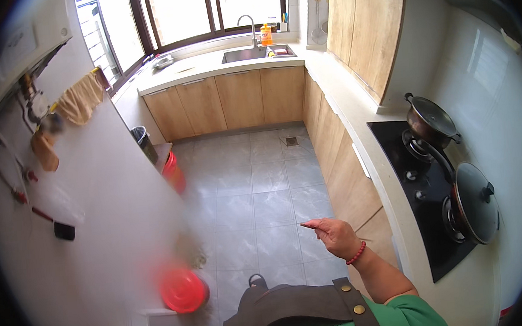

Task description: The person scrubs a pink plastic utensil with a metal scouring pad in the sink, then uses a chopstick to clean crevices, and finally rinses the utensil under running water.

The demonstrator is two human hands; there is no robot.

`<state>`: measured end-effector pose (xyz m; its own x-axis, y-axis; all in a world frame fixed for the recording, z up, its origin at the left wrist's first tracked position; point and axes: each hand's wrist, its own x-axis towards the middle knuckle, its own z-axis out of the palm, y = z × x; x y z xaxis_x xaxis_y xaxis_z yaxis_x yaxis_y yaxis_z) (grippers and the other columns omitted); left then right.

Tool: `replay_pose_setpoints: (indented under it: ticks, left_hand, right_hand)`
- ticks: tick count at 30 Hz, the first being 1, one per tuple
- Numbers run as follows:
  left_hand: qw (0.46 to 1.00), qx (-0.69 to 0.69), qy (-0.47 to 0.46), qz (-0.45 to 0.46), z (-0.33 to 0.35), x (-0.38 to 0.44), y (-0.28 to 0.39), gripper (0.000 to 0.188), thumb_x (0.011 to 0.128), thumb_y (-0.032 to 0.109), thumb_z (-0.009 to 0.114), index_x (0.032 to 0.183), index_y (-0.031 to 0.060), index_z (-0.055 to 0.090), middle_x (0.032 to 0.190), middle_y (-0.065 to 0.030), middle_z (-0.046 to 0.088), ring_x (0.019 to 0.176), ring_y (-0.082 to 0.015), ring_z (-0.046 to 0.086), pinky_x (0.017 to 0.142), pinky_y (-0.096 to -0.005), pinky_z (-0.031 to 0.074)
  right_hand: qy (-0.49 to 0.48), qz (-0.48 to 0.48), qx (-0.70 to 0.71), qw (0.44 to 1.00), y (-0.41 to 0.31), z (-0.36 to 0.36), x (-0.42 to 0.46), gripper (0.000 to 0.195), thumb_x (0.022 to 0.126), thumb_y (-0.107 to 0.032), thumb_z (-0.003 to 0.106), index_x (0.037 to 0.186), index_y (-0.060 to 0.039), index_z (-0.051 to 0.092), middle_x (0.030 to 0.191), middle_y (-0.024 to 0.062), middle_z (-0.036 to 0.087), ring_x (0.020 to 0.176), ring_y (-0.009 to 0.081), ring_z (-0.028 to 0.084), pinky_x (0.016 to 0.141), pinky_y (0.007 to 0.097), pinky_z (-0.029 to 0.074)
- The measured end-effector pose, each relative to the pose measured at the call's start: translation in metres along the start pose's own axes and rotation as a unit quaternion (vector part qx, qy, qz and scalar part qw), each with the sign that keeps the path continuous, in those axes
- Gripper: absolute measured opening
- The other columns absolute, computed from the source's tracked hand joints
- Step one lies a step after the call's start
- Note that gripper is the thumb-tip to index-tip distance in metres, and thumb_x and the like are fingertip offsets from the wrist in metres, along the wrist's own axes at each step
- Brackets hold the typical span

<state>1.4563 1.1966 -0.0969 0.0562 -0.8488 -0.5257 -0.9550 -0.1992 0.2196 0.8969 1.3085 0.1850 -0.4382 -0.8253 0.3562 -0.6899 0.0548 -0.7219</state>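
My right hand [336, 237], with a red bead bracelet [357, 252] at its wrist, is held over the floor beside the wooden base cabinets. Its thumb and fingers pinch a small thin, dark-edged object [307, 225], too small to identify. My left hand is out of view. To the right of the arm is a black gas hob [419, 188], set in the pale countertop. On it stand a lidded pot [430, 121] and, nearer me, a long-handled pan with a glass lid [477, 202].
A sink [244, 55] with a curved faucet [253, 29] and an orange bottle [266, 34] are under the window. Red buckets [184, 290] and a black-lined bin [143, 141] stand along the left. Cloths [81, 98] hang from a wall rail. A floor drain [291, 141] lies ahead.
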Motion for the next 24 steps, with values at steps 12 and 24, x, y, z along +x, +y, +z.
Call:
replay_pose_setpoints:
  ticks: [12, 24]
  left_hand:
    - [0.806, -0.238, -0.119, 0.529, -0.209, 0.162, 0.61, 0.025, 0.08, 0.017, 0.057, 0.097, -0.0017, 0.058, 0.09, -0.0125, 0.062, 0.084, -0.0205, 0.059, 0.076, -0.0313, 0.046]
    - [0.761, -0.067, -0.271, 0.586, -0.216, 0.174, 0.869, 0.014, 0.084, 0.016, 0.056, 0.082, 0.002, 0.058, 0.067, -0.0045, 0.058, 0.062, -0.0116, 0.052, 0.06, -0.0262, 0.045]
  right_hand:
    - [0.047, 0.096, -0.024, 0.994, 0.072, 0.02, 0.214, 0.012, 0.073, 0.001, 0.057, 0.084, -0.0038, 0.058, 0.078, 0.0102, 0.059, 0.067, 0.0211, 0.059, 0.057, 0.0293, 0.046]
    - [-0.15, -0.121, -0.004, 0.981, 0.207, 0.014, 0.479, 0.01, 0.074, -0.008, 0.062, 0.084, -0.0106, 0.061, 0.078, 0.0036, 0.059, 0.067, 0.0212, 0.059, 0.054, 0.0299, 0.046]
